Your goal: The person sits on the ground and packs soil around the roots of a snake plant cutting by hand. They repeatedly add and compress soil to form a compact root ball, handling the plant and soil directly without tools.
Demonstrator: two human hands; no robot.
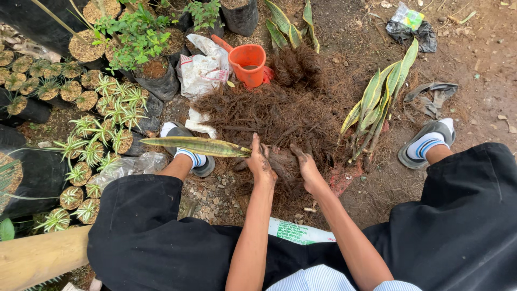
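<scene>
Crumpled white plastic bag with red print [202, 69] sat beside the orange scoop [249, 63]; a white-green printed sack [299, 233] lay underneath the person's arms.

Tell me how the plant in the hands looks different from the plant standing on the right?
The held plant lies sideways and shows one long leaf; the standing plant is upright with many leaves. The left hand and right hand grip the held plant's root clump; nobody touches the standing plant. Both have green leaves with yellow edges.

Outdoor daylight, bare dirt ground [484, 70] w/ dry brown fibre litter [280, 108], gravel patch [210, 199], potted seedlings [102, 124] along left.
</scene>
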